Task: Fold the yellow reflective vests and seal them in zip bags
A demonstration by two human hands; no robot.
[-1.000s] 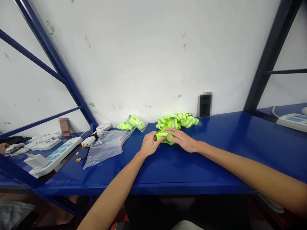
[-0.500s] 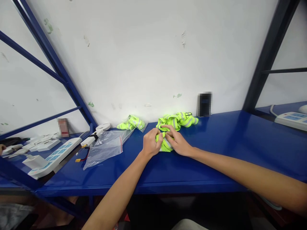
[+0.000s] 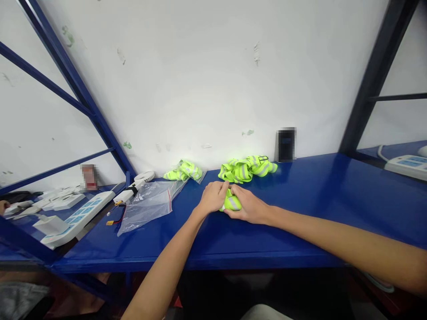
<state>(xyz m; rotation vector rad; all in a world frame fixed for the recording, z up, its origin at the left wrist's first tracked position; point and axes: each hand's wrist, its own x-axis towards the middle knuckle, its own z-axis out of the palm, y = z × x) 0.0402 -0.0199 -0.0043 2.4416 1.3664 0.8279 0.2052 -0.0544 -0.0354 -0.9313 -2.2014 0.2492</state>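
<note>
A small bundle of neon-yellow reflective vest (image 3: 232, 203) with silvery stripes is squeezed between my two hands, low over the blue table (image 3: 300, 195). My left hand (image 3: 214, 197) is closed round its left side. From the right, my right hand (image 3: 248, 204) grips it with the thumb low along the near side. Fingers cover much of the bundle. Just behind my hands lies a loose, crumpled reflective vest (image 3: 245, 170) of the same colour. Farther left, another folded vest (image 3: 184, 170) rests partly on clear plastic.
Clear zip bags (image 3: 147, 211) lie left of my hands, beside a white device with wires (image 3: 124, 195) and a small white fan (image 3: 144, 176). A white power strip (image 3: 78, 218) stands beyond the table's left end. A dark panel (image 3: 286, 146) leans on the wall.
Both hands have shifted their hold on the bundle. My right thumb now presses along its near side, and the bundle looks more compact. The other vests stay put.
</note>
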